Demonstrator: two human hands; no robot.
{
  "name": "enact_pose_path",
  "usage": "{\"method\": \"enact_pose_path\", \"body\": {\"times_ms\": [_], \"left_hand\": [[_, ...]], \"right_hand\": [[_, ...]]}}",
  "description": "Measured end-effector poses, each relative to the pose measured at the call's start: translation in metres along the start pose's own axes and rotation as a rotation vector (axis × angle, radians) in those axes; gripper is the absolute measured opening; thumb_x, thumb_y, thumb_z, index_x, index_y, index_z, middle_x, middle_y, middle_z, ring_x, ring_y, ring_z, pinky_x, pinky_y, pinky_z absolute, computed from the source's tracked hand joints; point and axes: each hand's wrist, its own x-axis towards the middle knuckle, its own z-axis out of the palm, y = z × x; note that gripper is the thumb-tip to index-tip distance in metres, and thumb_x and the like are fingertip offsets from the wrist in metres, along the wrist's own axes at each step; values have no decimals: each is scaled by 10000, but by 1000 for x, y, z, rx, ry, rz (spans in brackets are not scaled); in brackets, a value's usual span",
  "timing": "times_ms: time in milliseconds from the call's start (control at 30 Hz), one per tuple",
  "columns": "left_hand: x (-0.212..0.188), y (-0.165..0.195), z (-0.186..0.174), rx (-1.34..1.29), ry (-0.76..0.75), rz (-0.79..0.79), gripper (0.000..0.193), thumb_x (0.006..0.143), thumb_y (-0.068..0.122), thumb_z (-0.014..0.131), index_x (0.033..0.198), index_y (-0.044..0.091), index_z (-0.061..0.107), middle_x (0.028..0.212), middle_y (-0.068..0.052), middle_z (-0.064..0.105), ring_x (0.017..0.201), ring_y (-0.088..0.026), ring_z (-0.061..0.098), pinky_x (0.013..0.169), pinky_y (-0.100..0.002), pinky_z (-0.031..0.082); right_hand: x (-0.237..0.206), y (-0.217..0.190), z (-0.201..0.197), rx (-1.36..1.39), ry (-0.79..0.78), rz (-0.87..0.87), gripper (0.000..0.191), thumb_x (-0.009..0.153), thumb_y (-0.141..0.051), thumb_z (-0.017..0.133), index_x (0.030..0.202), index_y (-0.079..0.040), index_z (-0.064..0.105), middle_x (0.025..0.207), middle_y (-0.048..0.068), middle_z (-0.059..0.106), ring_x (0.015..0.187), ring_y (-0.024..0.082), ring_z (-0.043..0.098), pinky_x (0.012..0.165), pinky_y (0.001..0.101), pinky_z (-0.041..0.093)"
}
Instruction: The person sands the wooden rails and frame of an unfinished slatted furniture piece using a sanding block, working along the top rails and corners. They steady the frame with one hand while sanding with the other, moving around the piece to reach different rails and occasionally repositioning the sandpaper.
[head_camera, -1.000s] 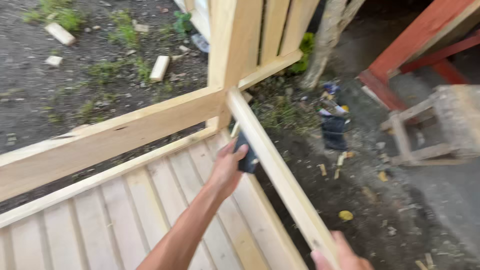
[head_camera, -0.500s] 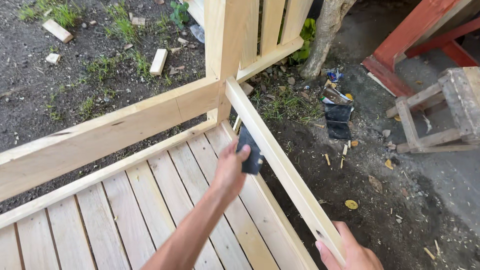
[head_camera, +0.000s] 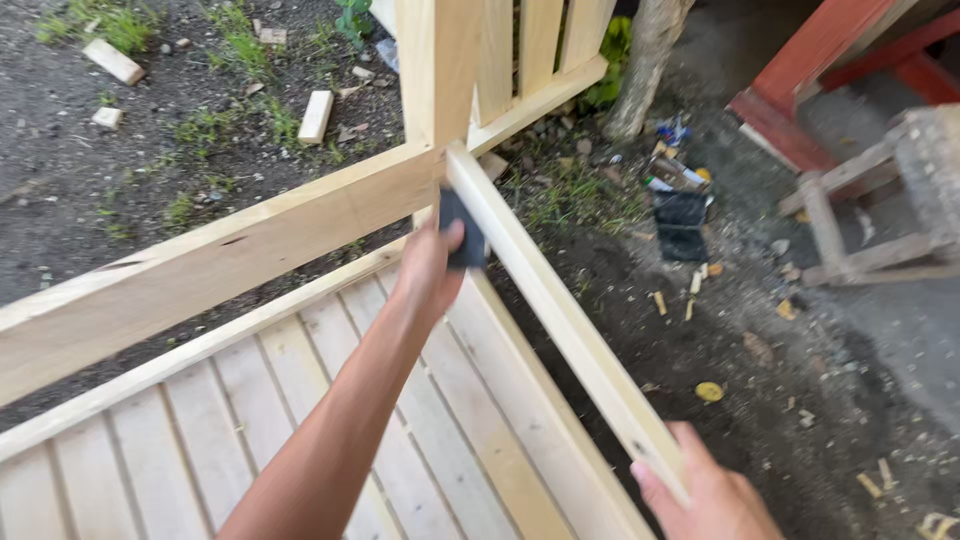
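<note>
Fingers (head_camera: 452, 238) of the left hand (head_camera: 428, 272) were closed around a small dark block (head_camera: 462, 228), pressed against the inner face of a pale wooden rail (head_camera: 560, 320) close to where it met the corner post (head_camera: 432, 70). The right hand (head_camera: 712, 490), at the bottom edge of the view, gripped the near end of the same rail, fingers wrapped over its top edge. A second, wider rail (head_camera: 230, 260) ran off to the left from the post, and light deck boards (head_camera: 300, 420) lay below both arms. Beyond the rail, bare dirt (head_camera: 780, 370) held wood scraps, a dark pouch (head_camera: 682, 224) and a weathered stool (head_camera: 870, 210). Judging by the grip and contact, the work in hand looked like rubbing the rail smooth near the joint. Any further stroke would call for steady pressure along the rail's face while the right hand braced it, keeping the block flat rather than tipping onto the edge.
</note>
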Motion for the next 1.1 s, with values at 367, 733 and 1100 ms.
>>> {"method": "enact_pose_path", "body": {"times_ms": [367, 733, 1100], "left_hand": [[-52, -29, 10, 1, 101, -139, 464, 972, -51, 434, 1435, -50, 457, 1215, -157, 611, 1055, -256, 618, 938, -433, 540], [-24, -16, 26, 4, 89, -59, 628, 904, -66, 417, 1477, 178, 333, 1297, -123, 545, 1161, -263, 582, 1044, -487, 495], [40, -3, 2, -156, -58, -150, 421, 760, -20, 441, 1174, -68, 506, 1082, -206, 614, 1019, -394, 653, 999, -575, 541]], "right_hand": [[-36, -41, -17, 15, 32, 25, 423, 941, -391, 673, 1312, -250, 527, 1096, 151, 790, 1137, 336, 733, 964, 441, 577], [-35, -36, -14, 13, 122, -73, 628, 896, -400, 724, 1440, -227, 463, 1078, 192, 763, 1116, 351, 717, 942, 447, 581], [-49, -44, -21, 30, 113, -77, 558, 924, -408, 679, 1405, -182, 508, 1074, 193, 764, 1104, 374, 700, 907, 454, 574]]}}
